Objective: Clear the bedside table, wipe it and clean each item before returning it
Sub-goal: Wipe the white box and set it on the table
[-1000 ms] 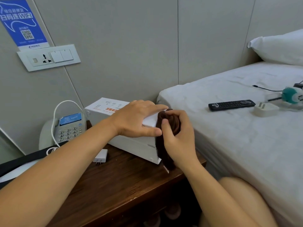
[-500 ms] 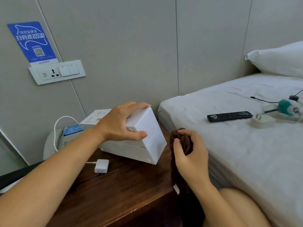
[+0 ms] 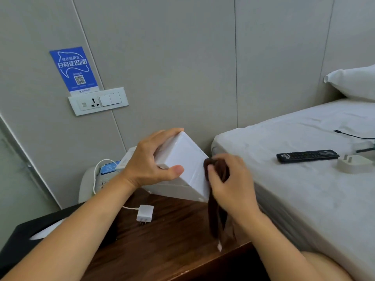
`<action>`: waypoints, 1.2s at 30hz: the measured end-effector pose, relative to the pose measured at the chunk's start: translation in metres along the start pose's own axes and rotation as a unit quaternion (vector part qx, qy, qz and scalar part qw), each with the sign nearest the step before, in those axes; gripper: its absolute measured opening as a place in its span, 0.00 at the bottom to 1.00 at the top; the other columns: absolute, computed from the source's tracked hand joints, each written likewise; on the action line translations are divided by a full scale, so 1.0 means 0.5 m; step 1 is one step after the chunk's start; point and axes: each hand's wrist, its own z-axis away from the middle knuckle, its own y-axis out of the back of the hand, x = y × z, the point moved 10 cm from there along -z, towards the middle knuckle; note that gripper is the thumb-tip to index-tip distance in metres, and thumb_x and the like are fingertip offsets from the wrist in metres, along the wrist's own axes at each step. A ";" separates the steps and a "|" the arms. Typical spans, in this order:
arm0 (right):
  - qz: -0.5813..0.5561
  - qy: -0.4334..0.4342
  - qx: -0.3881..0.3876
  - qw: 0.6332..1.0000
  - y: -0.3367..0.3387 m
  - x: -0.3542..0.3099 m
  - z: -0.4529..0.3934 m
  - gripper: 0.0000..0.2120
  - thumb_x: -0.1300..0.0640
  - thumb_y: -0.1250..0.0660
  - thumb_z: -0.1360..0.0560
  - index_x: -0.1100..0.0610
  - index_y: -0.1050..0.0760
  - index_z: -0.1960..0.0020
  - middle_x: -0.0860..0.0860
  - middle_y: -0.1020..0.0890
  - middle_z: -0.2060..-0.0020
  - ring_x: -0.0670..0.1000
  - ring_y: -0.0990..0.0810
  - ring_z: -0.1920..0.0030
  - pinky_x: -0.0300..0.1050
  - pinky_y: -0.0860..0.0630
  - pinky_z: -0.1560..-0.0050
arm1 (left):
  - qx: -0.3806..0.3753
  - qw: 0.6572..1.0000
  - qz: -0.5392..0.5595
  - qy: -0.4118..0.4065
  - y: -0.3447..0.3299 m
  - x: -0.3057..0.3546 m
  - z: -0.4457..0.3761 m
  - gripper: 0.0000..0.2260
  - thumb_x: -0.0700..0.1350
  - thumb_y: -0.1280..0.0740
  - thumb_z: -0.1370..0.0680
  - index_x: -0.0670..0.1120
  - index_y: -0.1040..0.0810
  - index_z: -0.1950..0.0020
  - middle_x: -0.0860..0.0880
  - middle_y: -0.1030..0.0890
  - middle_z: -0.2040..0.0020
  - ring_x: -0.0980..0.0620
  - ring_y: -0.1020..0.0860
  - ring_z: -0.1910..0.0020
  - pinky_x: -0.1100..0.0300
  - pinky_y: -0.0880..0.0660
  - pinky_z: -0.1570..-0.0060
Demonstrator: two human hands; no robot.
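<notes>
White box (image 3: 182, 165), glossy and tilted over the desk (image 3: 166, 246), clasped by left hand (image 3: 150, 165); right hand (image 3: 233, 183) pinches brown cloth (image 3: 220, 216) against its end face.

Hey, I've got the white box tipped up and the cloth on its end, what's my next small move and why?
Probably drag the brown cloth down the white box's end face: the right hand presses it near the upper edge, while the left hand holds the box tilted.

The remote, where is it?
In the head view the remote lies on the bed, on the right side, just left of a white plug and well right of both hands.
</notes>
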 end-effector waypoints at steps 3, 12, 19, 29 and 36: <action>-0.011 -0.006 0.022 1.000 0.027 0.003 -0.038 0.09 0.52 0.30 0.22 0.48 0.21 0.43 0.45 0.21 0.49 0.42 0.25 0.48 0.41 0.26 0.45 | 0.035 0.999 0.020 -0.014 0.010 0.009 0.001 0.35 0.60 0.27 0.32 0.51 0.27 0.27 0.50 0.21 0.35 0.47 0.21 0.40 0.55 0.23 0.43; -0.016 0.101 0.048 0.994 0.094 -0.011 0.043 0.08 0.55 0.26 0.25 0.49 0.18 0.46 0.43 0.20 0.50 0.45 0.19 0.48 0.44 0.22 0.50 | 0.132 0.986 0.097 -0.034 0.036 0.003 0.013 0.33 0.62 0.29 0.29 0.51 0.28 0.27 0.53 0.21 0.34 0.45 0.21 0.39 0.45 0.20 0.44; -0.101 0.061 0.120 0.986 0.128 -0.021 0.020 0.08 0.58 0.26 0.23 0.51 0.18 0.44 0.46 0.18 0.50 0.44 0.19 0.46 0.39 0.23 0.44 | 0.187 0.970 0.152 -0.010 0.079 -0.007 0.021 0.40 0.71 0.34 0.25 0.41 0.30 0.27 0.49 0.22 0.36 0.55 0.21 0.39 0.63 0.24 0.45; 0.103 0.232 -0.068 0.965 0.047 -0.208 -0.103 0.17 0.47 0.29 0.24 0.51 0.23 0.38 0.49 0.22 0.49 0.53 0.23 0.49 0.52 0.23 0.50 | 0.088 0.987 0.136 -0.011 0.024 0.022 -0.032 0.41 0.70 0.32 0.27 0.41 0.27 0.26 0.46 0.21 0.32 0.47 0.21 0.36 0.57 0.24 0.40; 0.127 0.211 -0.127 0.961 0.021 -0.104 0.003 0.14 0.44 0.35 0.28 0.45 0.23 0.44 0.41 0.22 0.52 0.49 0.22 0.51 0.42 0.23 0.57 | 0.015 0.998 0.060 -0.020 -0.015 0.012 -0.038 0.36 0.59 0.27 0.31 0.46 0.26 0.25 0.51 0.21 0.31 0.49 0.21 0.36 0.58 0.24 0.39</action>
